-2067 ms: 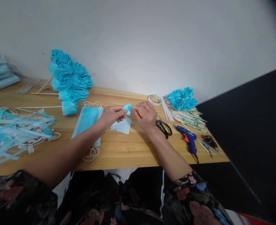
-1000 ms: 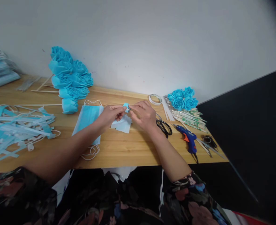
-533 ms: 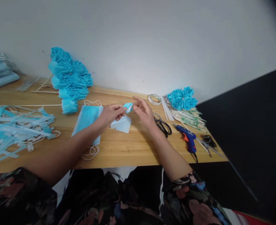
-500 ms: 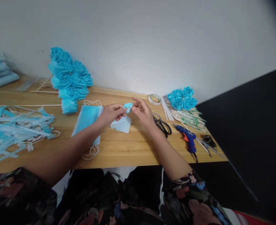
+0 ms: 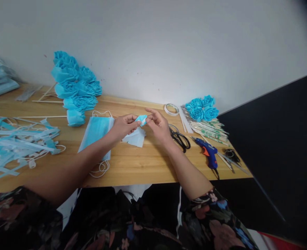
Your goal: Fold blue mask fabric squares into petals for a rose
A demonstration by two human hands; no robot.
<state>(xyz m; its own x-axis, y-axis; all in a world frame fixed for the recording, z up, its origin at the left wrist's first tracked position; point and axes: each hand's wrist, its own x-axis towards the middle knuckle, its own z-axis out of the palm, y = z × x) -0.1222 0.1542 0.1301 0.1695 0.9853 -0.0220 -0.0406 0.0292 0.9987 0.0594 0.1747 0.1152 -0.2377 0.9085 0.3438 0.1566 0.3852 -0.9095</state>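
Note:
My left hand pinches a small folded piece of blue mask fabric above the wooden table. My right hand meets it from the right, thumb and forefinger closed on the same piece, the other fingers raised. Under the hands lies a pale blue cut sheet. A stack of blue face masks with white ear loops lies just left of it.
Black scissors, a blue glue gun, a tape roll and packed wooden sticks topped with blue fabric flowers lie to the right. More blue flowers on sticks stand at back left. Cut mask strips pile at left.
My right hand opened its fingers half a second ago and has closed again on the blue piece. The hands stay in nearly the same spot above the cut sheet.

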